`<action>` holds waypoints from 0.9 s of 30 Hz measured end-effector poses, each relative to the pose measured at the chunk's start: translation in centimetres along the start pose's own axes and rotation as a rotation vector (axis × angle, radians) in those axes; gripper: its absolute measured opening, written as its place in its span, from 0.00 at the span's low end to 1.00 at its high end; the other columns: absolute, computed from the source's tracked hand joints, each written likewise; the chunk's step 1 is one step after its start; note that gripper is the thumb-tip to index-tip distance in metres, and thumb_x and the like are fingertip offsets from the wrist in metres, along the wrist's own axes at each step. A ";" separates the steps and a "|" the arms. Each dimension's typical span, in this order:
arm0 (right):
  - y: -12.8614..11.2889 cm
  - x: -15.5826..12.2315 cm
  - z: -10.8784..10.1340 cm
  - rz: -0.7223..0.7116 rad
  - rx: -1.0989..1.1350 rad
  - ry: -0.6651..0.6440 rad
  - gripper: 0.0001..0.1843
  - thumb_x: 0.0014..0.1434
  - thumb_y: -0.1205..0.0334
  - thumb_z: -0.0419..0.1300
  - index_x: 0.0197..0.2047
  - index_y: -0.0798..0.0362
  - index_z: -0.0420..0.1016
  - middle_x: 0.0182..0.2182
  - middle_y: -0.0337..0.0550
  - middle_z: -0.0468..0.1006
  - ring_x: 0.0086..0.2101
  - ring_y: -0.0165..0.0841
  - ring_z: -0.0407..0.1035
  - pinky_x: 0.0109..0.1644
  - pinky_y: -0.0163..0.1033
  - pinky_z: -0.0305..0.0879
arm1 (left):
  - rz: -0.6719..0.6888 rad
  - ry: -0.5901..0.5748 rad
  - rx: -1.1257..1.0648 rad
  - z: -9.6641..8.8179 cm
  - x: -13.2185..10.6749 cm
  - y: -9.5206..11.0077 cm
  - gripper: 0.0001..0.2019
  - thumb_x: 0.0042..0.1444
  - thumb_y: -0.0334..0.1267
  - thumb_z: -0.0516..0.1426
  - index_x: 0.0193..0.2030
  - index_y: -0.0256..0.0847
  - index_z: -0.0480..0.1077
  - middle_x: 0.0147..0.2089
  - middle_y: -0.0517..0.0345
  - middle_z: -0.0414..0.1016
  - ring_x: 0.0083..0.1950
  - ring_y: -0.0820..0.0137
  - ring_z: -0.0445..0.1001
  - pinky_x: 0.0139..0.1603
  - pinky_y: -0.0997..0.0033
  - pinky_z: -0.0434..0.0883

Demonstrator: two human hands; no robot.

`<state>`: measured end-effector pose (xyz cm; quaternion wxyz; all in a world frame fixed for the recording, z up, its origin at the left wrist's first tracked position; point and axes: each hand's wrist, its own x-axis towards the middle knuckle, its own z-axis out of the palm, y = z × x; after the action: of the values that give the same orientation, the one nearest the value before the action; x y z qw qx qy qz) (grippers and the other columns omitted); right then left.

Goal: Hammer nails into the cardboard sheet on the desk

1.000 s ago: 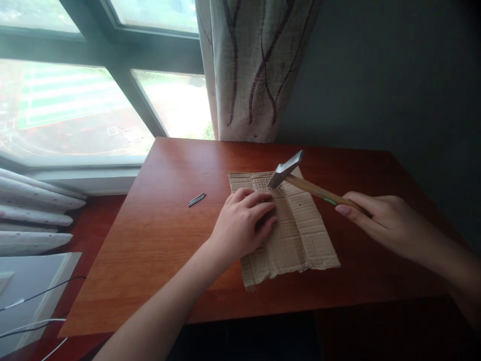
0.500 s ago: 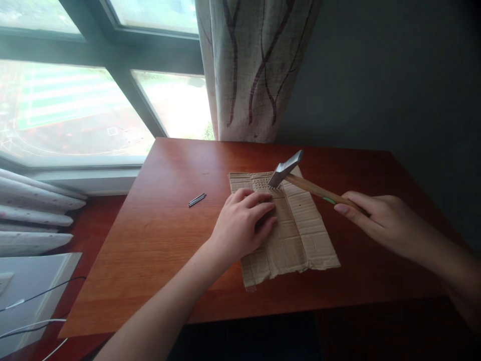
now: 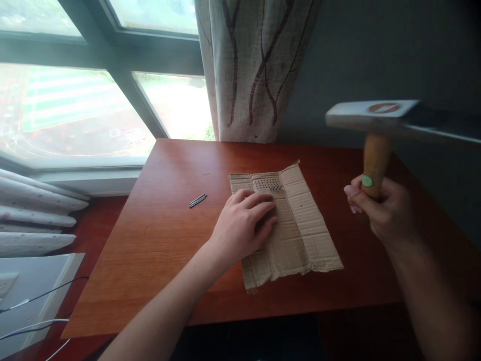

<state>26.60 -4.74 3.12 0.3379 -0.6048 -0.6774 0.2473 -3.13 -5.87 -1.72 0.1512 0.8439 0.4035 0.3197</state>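
Through the dark-framed window [image 3: 112,54] shows bright, green-striped ground [image 3: 63,100], and to the window's right hangs a pale curtain [image 3: 259,60] with purplish branching lines, a dark grey wall [image 3: 383,50] farther right. Below the window run a sill [image 3: 101,186] and a spotted, folded curtain [image 3: 33,210]; lower still are a white panel [image 3: 60,271] with a socket [image 3: 6,284], thin cables [image 3: 24,303] and reddish floor [image 3: 99,233].

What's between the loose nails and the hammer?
In the head view, the cardboard, with the left hand on it, lies between the nails and the hammer.
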 end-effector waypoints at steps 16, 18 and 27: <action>5.0 4.7 8.9 -0.067 0.782 0.332 0.27 0.60 0.45 0.66 0.21 0.51 0.58 0.14 0.29 0.52 0.14 0.22 0.48 0.16 0.32 0.42 | 0.046 0.048 0.007 0.0 0.0 -0.2 0.10 0.65 0.34 0.56 0.49 0.40 0.77 0.56 0.53 0.80 0.52 0.59 0.73 0.54 0.53 0.74; 5.5 4.6 9.0 -0.087 0.782 0.328 0.27 0.60 0.45 0.65 0.21 0.50 0.58 0.14 0.29 0.52 0.15 0.22 0.48 0.17 0.32 0.42 | 0.044 0.047 0.004 0.0 0.0 -0.2 0.10 0.64 0.33 0.56 0.49 0.40 0.76 0.55 0.53 0.80 0.52 0.59 0.73 0.54 0.54 0.74; 6.8 4.1 9.3 -0.019 0.797 0.281 0.29 0.60 0.41 0.64 0.20 0.49 0.57 0.13 0.30 0.55 0.15 0.24 0.51 0.17 0.33 0.49 | -0.007 0.274 -0.046 -1.0 0.1 -1.1 0.11 0.63 0.30 0.56 0.48 0.42 0.77 0.53 0.51 0.81 0.52 0.62 0.78 0.54 0.57 0.74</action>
<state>23.88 0.99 -7.33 0.6368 -0.4481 -0.4817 0.4020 -4.38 -5.09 -1.48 0.1150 0.7872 0.4161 0.4405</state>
